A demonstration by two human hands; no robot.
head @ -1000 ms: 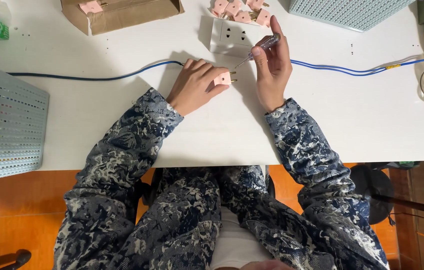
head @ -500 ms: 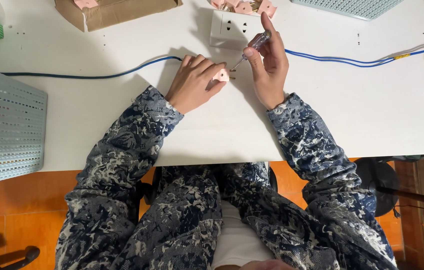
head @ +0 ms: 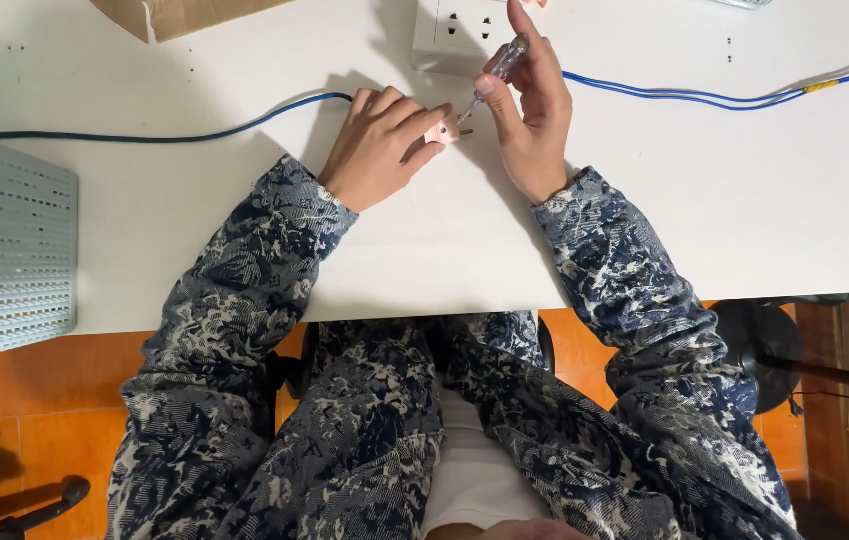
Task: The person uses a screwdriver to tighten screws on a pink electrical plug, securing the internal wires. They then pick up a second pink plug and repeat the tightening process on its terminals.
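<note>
Your left hand (head: 380, 145) pins the small pink plastic plug (head: 442, 129) to the white counter (head: 705, 200), while your right hand (head: 530, 110), just right of it, pinches a slim clear-handled screwdriver (head: 495, 72) slanting down-left, tip at the plug.

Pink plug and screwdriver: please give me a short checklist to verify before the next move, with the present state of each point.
1. Left hand pins the pink plug on the table: ok.
2. Right hand has the screwdriver in its grip: ok.
3. Screwdriver tip reaches the plug: ok; whether it sits in a screw: cannot tell.
4. Blue cable lies flat, out from under the arms: ok.
5. White socket apart from the plug: ok.
6. Plug's brass pins free of fingers: cannot tell.
</note>
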